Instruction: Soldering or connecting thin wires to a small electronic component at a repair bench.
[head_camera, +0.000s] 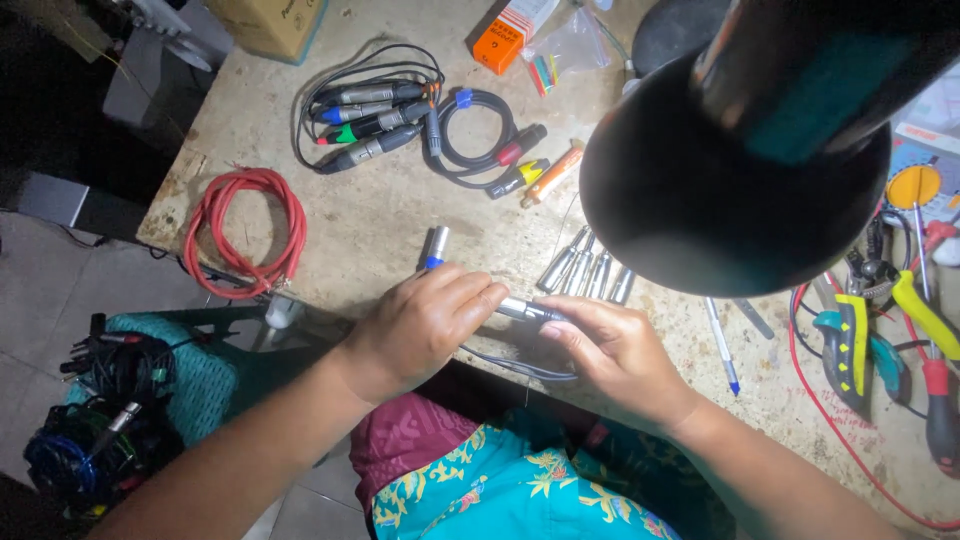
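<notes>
While lit from the lamp (735, 190):
Left hand (420, 325): clasped around metal connector (525, 310).
Right hand (615, 355): fingertips pinching connector's end.
Nearby: loose connector shells (590, 270), red cable (245, 230).

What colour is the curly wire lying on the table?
Red: the coiled cable near the table's left edge, seen best in the head view.

A single head-worn camera looks almost straight down from just above the near edge of the pale, stained stone-topped bench (380, 215), close enough that both forearms enter from the bottom of the view. A black round lamp shade (735, 190) juts in at the upper right, very near the lens, hiding the bench's far right part. Tiled floor (40, 290) shows past the bench's left edge.
</notes>
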